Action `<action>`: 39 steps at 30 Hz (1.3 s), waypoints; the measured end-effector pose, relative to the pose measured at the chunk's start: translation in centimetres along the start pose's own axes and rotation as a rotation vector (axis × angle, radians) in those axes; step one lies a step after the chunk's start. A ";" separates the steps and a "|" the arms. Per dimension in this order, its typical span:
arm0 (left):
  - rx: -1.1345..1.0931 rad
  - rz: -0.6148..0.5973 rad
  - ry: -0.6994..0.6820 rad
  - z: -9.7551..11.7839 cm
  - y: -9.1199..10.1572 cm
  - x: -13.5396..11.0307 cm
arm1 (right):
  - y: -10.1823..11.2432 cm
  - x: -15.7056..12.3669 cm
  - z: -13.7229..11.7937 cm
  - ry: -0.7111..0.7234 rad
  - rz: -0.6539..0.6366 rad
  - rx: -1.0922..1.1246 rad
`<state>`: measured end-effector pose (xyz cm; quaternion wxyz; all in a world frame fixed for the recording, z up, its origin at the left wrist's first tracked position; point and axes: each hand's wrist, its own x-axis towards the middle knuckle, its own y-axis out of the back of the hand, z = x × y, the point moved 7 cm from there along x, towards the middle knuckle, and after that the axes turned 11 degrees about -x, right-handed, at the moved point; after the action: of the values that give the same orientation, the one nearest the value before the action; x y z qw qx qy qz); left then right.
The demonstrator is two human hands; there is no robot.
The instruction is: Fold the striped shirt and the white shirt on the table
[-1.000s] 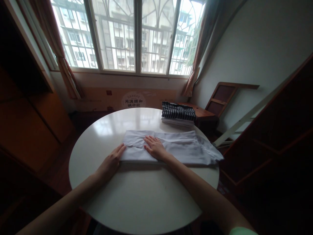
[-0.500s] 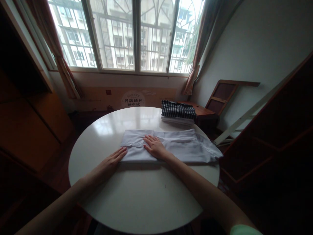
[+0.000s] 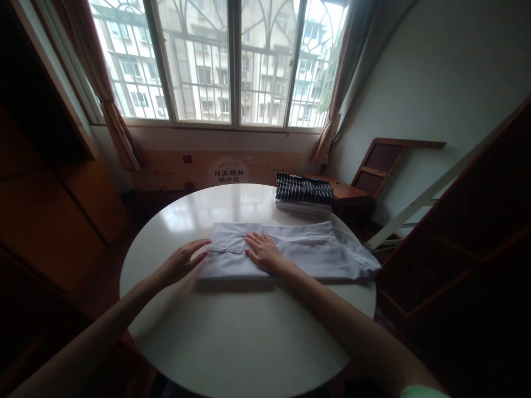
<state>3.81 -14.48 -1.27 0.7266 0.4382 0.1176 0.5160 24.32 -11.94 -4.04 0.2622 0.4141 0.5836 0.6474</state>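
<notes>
A white shirt (image 3: 307, 257) lies folded into a long flat strip across the round white table (image 3: 232, 331). Its left part is doubled over, with a button line running across it, and its looser end reaches the table's right side. My right hand (image 3: 263, 251) rests flat on the shirt near the edge of the doubled part, fingers extended. At the shirt's left end is my left hand (image 3: 186, 260), its thumb and fingers apart and the fingertips close to the fabric's edge; whether they touch it I cannot tell.
Folded clothes stand stacked at the table's back right, a black striped garment (image 3: 305, 188) above white ones (image 3: 302, 207). Behind them is a wooden chair (image 3: 344, 188). A barred window (image 3: 232, 72) with tied curtains (image 3: 118, 132) lies beyond. Dark furniture (image 3: 464, 237) stands at the right.
My left hand has lifted off the shirt's left end and its thumb and fingers have spread. My right hand stays flat on the shirt. The view has shifted slightly.
</notes>
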 end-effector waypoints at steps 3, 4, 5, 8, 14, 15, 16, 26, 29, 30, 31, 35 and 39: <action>-0.032 0.129 0.045 -1.8 0.1 2.9 | 0.2 -0.5 -0.4 0.047 0.007 0.023; -0.065 0.149 0.086 -2.6 0.0 3.8 | 0.3 -0.7 -0.6 0.067 0.007 0.033; -0.106 0.154 0.130 -3.3 -0.1 4.7 | 0.3 -0.9 -0.7 0.085 0.007 0.042; -0.233 0.139 0.237 -4.7 -0.7 6.9 | 0.5 -1.3 -0.9 0.106 0.008 0.063; -0.388 0.147 0.326 -5.1 -1.2 8.3 | 0.8 -1.4 -0.9 0.118 0.006 0.097; -0.452 0.152 0.329 -5.1 -1.3 8.2 | 0.9 -1.4 -1.0 0.124 0.007 0.106; -0.520 0.161 0.329 -5.1 -1.4 8.0 | 1.0 -1.5 -1.0 0.132 0.009 0.114; -0.657 0.232 0.273 -5.2 -1.1 7.1 | 0.9 -1.5 -1.2 0.158 -0.007 0.154; -0.351 0.230 0.235 -6.0 -0.5 7.7 | 0.9 -1.4 -1.2 0.158 -0.004 0.160; -0.264 0.243 0.236 -6.4 -0.3 7.8 | 0.9 -1.4 -1.2 0.159 -0.003 0.162; -0.199 0.257 0.246 -6.8 -0.1 7.9 | 0.9 -1.4 -1.2 0.160 -0.001 0.164; -0.180 0.254 0.298 -7.7 0.0 7.8 | 1.1 -1.4 -1.2 0.163 0.006 0.172; -0.402 0.211 0.332 -7.3 -0.2 7.2 | 1.4 -1.5 -1.2 0.160 0.009 0.174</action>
<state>2.59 -4.65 -3.70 0.7120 0.2048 0.0838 0.6664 24.27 -14.06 -3.02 0.1753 0.3849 0.6547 0.6264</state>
